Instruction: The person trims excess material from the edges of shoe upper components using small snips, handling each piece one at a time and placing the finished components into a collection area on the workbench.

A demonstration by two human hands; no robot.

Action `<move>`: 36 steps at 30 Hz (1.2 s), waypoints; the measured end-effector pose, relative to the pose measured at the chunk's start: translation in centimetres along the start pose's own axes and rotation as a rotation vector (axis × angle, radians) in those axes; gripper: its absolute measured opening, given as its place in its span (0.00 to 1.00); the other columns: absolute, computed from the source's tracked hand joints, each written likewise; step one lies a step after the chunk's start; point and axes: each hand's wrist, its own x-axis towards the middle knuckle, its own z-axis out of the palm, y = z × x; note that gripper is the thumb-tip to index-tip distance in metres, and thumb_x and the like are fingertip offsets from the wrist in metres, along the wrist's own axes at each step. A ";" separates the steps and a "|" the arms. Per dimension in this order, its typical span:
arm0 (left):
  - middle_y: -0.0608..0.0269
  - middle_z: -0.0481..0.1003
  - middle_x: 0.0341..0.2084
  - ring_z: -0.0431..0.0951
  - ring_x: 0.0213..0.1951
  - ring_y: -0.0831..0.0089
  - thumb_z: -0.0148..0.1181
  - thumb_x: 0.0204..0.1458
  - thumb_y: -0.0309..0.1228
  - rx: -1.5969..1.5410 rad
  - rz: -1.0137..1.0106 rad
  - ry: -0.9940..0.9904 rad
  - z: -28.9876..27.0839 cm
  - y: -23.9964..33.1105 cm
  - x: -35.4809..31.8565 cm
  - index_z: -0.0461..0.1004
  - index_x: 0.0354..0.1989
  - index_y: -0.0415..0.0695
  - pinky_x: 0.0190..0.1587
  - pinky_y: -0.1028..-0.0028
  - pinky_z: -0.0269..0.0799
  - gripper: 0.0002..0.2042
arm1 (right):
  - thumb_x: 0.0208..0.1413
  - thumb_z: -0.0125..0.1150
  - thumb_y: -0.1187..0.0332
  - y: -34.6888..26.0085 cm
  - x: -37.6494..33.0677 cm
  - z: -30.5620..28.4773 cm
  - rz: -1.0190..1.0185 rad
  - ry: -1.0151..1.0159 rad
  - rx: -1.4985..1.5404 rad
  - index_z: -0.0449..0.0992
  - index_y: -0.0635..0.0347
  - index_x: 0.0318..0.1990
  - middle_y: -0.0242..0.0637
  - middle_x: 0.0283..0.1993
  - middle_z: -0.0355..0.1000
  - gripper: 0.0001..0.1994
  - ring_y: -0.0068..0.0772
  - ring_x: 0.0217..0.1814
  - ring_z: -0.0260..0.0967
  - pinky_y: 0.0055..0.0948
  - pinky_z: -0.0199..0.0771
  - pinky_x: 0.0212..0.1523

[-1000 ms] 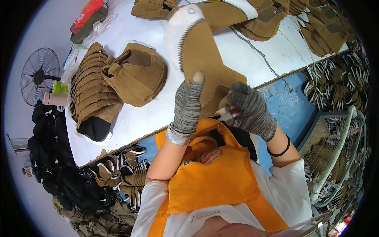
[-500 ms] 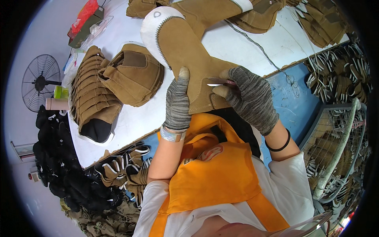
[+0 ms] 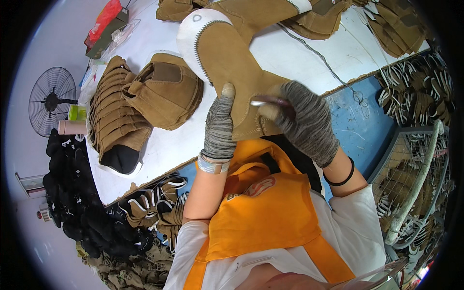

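Tan suede boot upper — left hand and right hand both clamped on its lower edge.

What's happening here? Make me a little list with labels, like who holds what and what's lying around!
Left hand: gray knit glove, gripping the tan suede boot upper
Right hand: gray glove, pressing a small metal tool against the boot upper
Table: white, stack of tan boot uppers on the left
Further back: more tan pieces
Floor left: fan
Clothing: orange apron
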 end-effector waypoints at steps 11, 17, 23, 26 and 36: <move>0.50 0.73 0.47 0.76 0.46 0.65 0.50 0.60 0.47 0.125 0.108 0.106 1.5 -0.2 -0.8 0.63 0.57 0.34 0.49 0.70 0.75 0.27 | 0.51 0.65 0.64 0.0 -0.5 -0.5 -0.041 0.068 -0.142 0.75 0.61 0.41 0.42 0.31 0.75 0.13 0.41 0.31 0.75 0.33 0.76 0.32; 0.48 0.71 0.49 0.75 0.48 0.60 0.48 0.61 0.46 0.047 0.027 0.021 0.7 0.1 -0.6 0.61 0.58 0.35 0.51 0.65 0.74 0.27 | 0.50 0.68 0.67 0.2 -0.1 -0.3 -0.044 -0.007 -0.097 0.75 0.61 0.42 0.39 0.34 0.75 0.13 0.33 0.34 0.76 0.26 0.77 0.37; 0.47 0.71 0.49 0.75 0.49 0.61 0.48 0.61 0.46 0.015 0.020 0.026 1.0 -0.3 -0.6 0.60 0.59 0.35 0.52 0.66 0.75 0.27 | 0.50 0.67 0.66 0.6 0.2 0.4 -0.069 0.059 0.078 0.76 0.60 0.38 0.40 0.31 0.75 0.11 0.36 0.31 0.75 0.29 0.75 0.33; 0.46 0.70 0.51 0.74 0.50 0.60 0.48 0.61 0.46 -0.039 0.014 0.017 1.1 -0.4 -0.5 0.59 0.60 0.35 0.52 0.65 0.74 0.28 | 0.50 0.67 0.67 1.0 0.1 0.6 0.026 0.065 0.174 0.76 0.61 0.38 0.38 0.31 0.75 0.11 0.31 0.32 0.74 0.25 0.74 0.35; 0.45 0.67 0.55 0.71 0.54 0.52 0.46 0.63 0.44 -0.102 -0.003 0.032 -0.3 -0.1 -0.4 0.58 0.62 0.38 0.57 0.55 0.69 0.26 | 0.52 0.65 0.66 0.8 0.5 -1.1 0.200 0.020 0.351 0.77 0.63 0.38 0.37 0.31 0.75 0.10 0.29 0.33 0.74 0.25 0.74 0.37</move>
